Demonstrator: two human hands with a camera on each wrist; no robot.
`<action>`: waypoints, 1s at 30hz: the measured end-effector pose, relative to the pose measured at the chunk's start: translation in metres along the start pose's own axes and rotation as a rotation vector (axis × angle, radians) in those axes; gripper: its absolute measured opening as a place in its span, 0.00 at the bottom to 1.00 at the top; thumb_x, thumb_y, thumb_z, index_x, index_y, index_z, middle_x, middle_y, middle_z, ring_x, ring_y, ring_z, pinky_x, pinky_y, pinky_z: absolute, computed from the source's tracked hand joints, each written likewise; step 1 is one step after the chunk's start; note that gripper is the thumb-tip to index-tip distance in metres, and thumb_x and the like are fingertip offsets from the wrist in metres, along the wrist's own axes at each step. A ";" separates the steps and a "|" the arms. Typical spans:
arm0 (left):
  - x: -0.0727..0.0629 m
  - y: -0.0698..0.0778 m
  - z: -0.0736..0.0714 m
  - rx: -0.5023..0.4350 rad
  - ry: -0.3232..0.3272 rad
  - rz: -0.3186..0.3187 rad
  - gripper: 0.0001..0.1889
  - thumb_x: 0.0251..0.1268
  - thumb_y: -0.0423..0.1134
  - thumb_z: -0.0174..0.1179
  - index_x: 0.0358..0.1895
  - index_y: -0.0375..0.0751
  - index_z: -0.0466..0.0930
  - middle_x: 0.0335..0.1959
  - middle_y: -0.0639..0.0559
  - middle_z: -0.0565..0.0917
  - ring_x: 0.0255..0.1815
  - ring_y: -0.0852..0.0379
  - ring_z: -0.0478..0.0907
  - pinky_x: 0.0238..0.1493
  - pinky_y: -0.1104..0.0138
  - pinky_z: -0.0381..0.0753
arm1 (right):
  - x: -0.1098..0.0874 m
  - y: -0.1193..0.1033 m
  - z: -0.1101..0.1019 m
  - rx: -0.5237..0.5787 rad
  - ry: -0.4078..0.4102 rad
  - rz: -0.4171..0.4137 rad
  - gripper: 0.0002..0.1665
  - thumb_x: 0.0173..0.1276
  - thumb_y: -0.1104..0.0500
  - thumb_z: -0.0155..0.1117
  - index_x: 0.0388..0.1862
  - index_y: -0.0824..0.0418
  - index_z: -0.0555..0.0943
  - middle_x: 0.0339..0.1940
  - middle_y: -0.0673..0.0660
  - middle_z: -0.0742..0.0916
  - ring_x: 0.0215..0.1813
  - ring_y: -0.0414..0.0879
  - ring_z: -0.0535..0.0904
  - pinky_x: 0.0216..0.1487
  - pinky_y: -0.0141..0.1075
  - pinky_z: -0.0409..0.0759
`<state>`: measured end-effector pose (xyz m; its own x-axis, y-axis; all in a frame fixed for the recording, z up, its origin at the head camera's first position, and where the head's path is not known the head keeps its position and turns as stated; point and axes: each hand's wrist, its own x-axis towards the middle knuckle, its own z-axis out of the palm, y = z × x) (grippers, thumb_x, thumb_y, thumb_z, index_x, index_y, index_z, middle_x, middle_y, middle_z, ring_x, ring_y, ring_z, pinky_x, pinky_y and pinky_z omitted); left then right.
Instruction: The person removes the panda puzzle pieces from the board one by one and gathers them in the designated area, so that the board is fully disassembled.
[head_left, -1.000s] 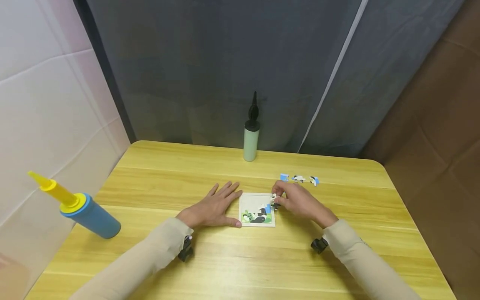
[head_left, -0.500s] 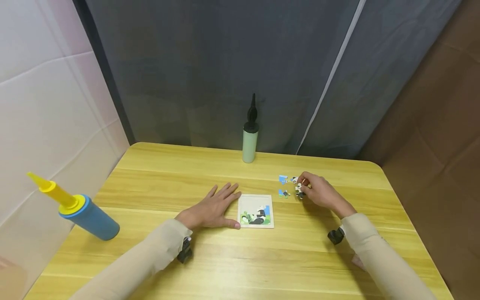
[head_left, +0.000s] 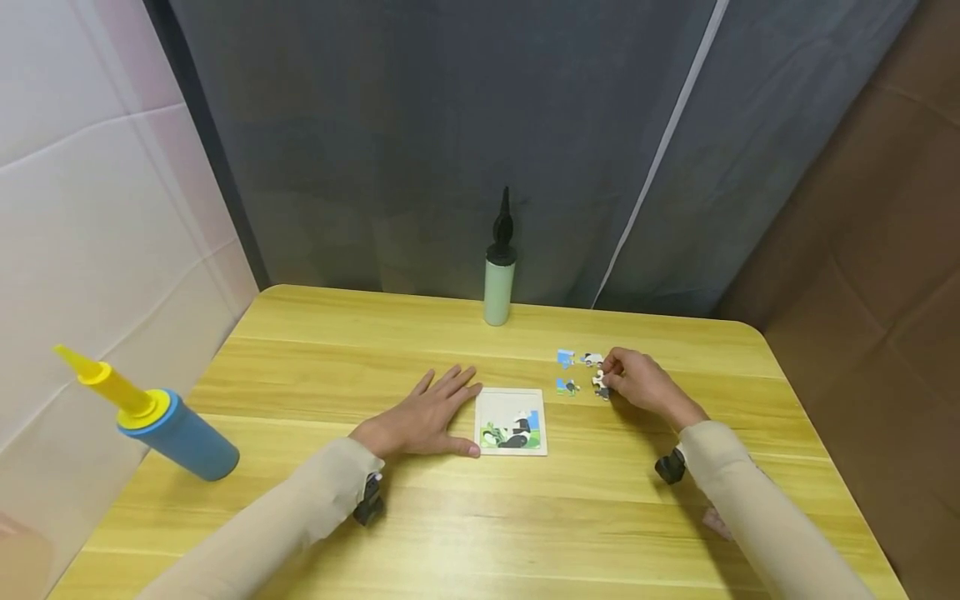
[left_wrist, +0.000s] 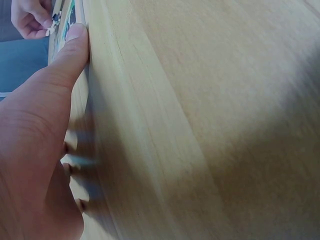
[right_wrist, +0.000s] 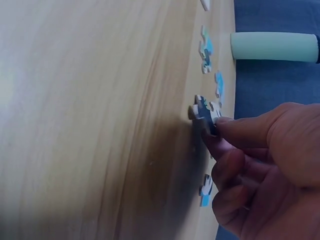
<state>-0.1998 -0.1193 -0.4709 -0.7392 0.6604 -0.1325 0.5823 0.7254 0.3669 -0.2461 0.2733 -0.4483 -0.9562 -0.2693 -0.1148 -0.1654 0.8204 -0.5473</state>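
My left hand [head_left: 431,417] lies with fingers spread left of a square puzzle tray [head_left: 512,391], its thumb [left_wrist: 75,42] on the tray's near left corner. Panda picture pieces [head_left: 513,436] fill the tray's lower part and some of its right side. Between thumb and forefinger, my right hand [head_left: 641,383] pinches a black-and-white puzzle piece [right_wrist: 205,112], held tilted close over the table. Loose near it lie a blue piece [head_left: 566,358], a white-and-black piece [head_left: 592,360] and a blue-green piece [head_left: 566,387]. Another loose piece [right_wrist: 206,190] shows in the right wrist view; the hand hides it from the head camera.
A pale green hand pump [head_left: 498,292] with a black nozzle stands near the table's back edge. At the left stands a blue pump [head_left: 183,437] with a yellow top. A dark curtain [head_left: 390,150] hangs behind the wooden table [head_left: 480,525].
My right hand has moved from the tray's right edge out to the right, carrying the puzzle piece to the loose pieces. My left hand stays in place.
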 end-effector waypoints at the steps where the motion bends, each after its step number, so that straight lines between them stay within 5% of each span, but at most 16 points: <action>1: 0.000 0.000 0.000 0.000 0.000 0.002 0.56 0.67 0.74 0.62 0.87 0.42 0.53 0.91 0.41 0.45 0.92 0.37 0.41 0.88 0.34 0.41 | 0.000 0.000 0.000 -0.007 0.006 0.005 0.03 0.79 0.64 0.64 0.47 0.64 0.82 0.42 0.61 0.89 0.38 0.47 0.79 0.38 0.37 0.75; 21: 0.003 0.001 -0.002 -0.002 -0.004 -0.003 0.57 0.66 0.74 0.63 0.87 0.43 0.53 0.91 0.42 0.45 0.92 0.38 0.41 0.88 0.34 0.40 | -0.001 -0.007 -0.006 -0.050 0.024 0.039 0.06 0.78 0.60 0.65 0.45 0.62 0.81 0.40 0.59 0.87 0.35 0.47 0.76 0.37 0.37 0.73; 30: 0.003 0.001 -0.002 -0.007 -0.006 -0.005 0.57 0.66 0.74 0.63 0.87 0.43 0.53 0.91 0.42 0.44 0.92 0.38 0.40 0.88 0.34 0.39 | -0.007 -0.045 -0.011 -0.063 0.041 -0.020 0.05 0.78 0.59 0.65 0.46 0.61 0.82 0.46 0.60 0.89 0.35 0.48 0.77 0.37 0.38 0.73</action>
<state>-0.2021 -0.1175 -0.4688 -0.7401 0.6577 -0.1405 0.5759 0.7277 0.3725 -0.2346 0.2432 -0.4137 -0.9614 -0.2661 -0.0696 -0.1982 0.8457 -0.4956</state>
